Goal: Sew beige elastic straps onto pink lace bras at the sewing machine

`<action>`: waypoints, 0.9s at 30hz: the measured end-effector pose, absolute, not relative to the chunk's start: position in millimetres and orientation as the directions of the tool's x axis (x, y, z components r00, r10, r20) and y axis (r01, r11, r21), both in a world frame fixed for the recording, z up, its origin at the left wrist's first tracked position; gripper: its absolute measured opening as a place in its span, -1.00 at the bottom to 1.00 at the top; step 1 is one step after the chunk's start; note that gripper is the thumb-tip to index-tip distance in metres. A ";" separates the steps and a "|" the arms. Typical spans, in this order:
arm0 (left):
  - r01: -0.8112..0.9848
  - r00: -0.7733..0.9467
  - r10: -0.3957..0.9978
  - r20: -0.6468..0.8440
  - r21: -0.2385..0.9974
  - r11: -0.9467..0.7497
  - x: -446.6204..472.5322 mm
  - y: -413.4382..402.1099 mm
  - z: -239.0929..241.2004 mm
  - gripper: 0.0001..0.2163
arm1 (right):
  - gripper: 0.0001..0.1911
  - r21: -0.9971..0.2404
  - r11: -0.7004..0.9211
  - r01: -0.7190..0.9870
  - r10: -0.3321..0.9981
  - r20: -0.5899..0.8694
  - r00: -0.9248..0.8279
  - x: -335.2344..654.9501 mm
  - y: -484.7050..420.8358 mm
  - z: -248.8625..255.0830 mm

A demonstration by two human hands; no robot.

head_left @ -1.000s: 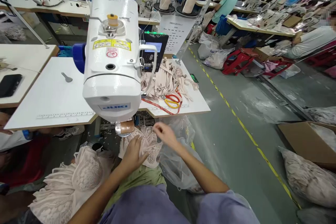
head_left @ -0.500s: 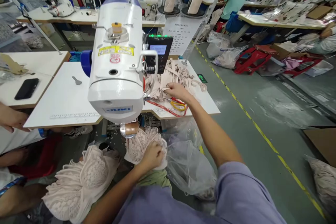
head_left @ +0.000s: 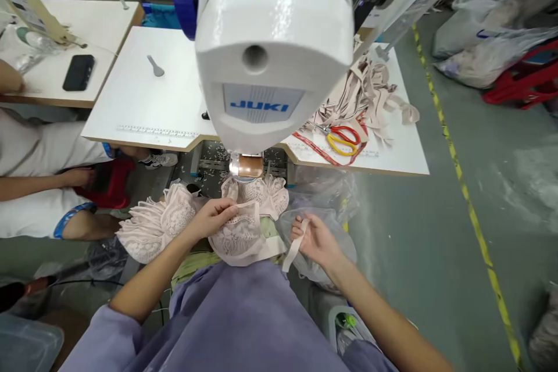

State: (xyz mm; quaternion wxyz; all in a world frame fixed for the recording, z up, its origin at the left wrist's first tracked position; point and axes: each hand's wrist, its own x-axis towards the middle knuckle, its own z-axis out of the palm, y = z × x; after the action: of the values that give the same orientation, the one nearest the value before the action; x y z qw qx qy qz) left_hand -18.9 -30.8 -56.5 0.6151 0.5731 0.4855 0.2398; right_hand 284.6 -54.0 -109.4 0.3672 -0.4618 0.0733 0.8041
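Note:
Between finger and thumb, my left hand (head_left: 214,216) pinches the upper edge of a beige lace bra (head_left: 238,238) that lies on my lap. My right hand (head_left: 317,239), just to the right of it, is closed on a beige strap (head_left: 295,249) whose loose end hangs down. Directly in front is the sewing machine head (head_left: 274,52), with its lower end above the bra. More beige bras (head_left: 154,222) are bunched together at my left. A heap of beige straps (head_left: 361,93) lies on the right part of the machine table.
Red-and-yellow-handled scissors (head_left: 344,140) and a red tape (head_left: 318,154) lie on the white table (head_left: 152,104). A clear plastic bag (head_left: 322,215) hangs below its right side. At far left sits another person (head_left: 56,180); a black phone (head_left: 78,72) rests on the neighbouring table.
My right hand has come back from the strap heap to my lap with a strap in it. My left hand now pinches the bra's edge. The view has tilted down and closer.

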 end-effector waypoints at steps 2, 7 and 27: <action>0.287 0.402 0.861 -0.312 0.936 0.204 -20.3 -33.3 -51.3 -0.62 | -0.82 -0.172 -0.705 -0.688 0.547 -0.750 -0.372 280.6 -49.4 -99.6; 0.343 0.381 0.840 -0.386 0.903 0.260 -17.8 -39.6 -47.2 -0.68 | -0.82 -0.175 -0.716 -0.676 0.568 -0.709 -0.419 265.1 -33.0 -91.7; 0.468 0.391 0.899 -0.198 0.884 -0.009 13.3 -67.6 7.2 -0.78 | -0.63 -0.975 -0.038 -0.221 0.945 -0.106 0.308 194.7 -9.4 -77.5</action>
State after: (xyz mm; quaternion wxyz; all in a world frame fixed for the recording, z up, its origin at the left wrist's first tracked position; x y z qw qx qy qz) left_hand 13.3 -67.6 7.2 0.4893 0.6755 0.5059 0.2199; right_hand 194.7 -9.4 -77.5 0.6057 -0.5357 -0.3381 0.4814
